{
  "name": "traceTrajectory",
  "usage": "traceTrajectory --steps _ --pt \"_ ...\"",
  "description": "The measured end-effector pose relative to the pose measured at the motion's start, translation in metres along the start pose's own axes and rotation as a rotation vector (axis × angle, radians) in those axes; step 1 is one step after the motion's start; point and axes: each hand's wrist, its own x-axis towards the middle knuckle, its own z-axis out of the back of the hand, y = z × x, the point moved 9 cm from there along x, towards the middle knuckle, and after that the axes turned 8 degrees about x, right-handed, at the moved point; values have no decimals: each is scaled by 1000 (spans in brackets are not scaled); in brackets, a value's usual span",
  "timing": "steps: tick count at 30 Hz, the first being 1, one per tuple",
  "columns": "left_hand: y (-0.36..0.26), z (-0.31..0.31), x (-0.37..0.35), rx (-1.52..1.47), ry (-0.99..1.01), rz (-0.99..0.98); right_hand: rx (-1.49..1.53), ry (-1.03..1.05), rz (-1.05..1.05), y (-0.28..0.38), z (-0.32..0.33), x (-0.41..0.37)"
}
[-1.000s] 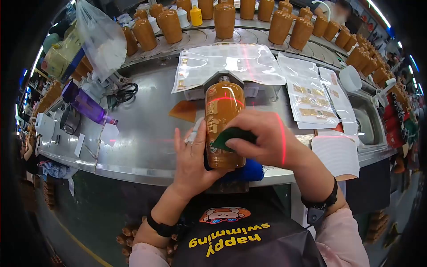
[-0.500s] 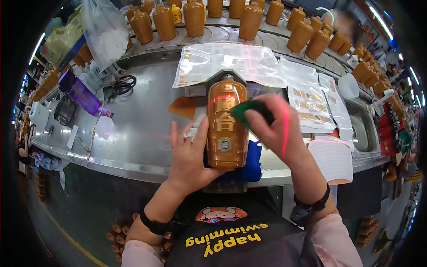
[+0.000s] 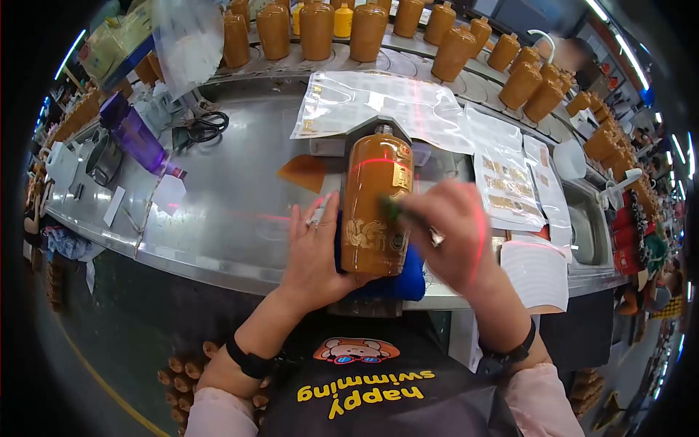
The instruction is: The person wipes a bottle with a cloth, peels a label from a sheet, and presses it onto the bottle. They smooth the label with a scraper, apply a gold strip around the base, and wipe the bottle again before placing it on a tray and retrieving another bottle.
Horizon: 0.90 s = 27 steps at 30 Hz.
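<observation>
A glossy brown bottle [image 3: 366, 197] with gold characters and a gold emblem lies on its back in a dark holder [image 3: 378, 121], neck pointing away from me. My left hand [image 3: 314, 247] supports its lower left side, with the thumb along the glass and fingers under the base. Over the bottle's right side, my right hand [image 3: 451, 233] grips a green scraper [image 3: 393, 209], blurred by motion and mostly hidden by the fingers. A blue cloth [image 3: 413, 277] is beneath the bottle. A red laser line crosses the bottle's upper part.
Clear sticker sheets [image 3: 386, 105] lie behind the holder, with more sheets [image 3: 507, 175] at right near a sink [image 3: 588, 218]. Brown bottles [image 3: 317, 33] stand on a curved conveyor. At left are a purple bottle [image 3: 135, 135], a black cable [image 3: 208, 127] and a brown triangular piece [image 3: 303, 172].
The bottle has turned so its gold characters face right and a gold emblem shows at lower left. My right hand has moved lower with the scraper. Bottles on the conveyor have shifted.
</observation>
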Motion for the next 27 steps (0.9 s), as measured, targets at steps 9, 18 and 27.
traceTrajectory --steps 9,18,27 --pt "3 0 2 -94 -23 55 442 235 41 31 -12 -14" --pt "-20 26 9 91 -105 -49 319 144 -68 20 -3 -15" --pt "-22 27 6 113 -124 -82 308 284 20 29 -15 -13"
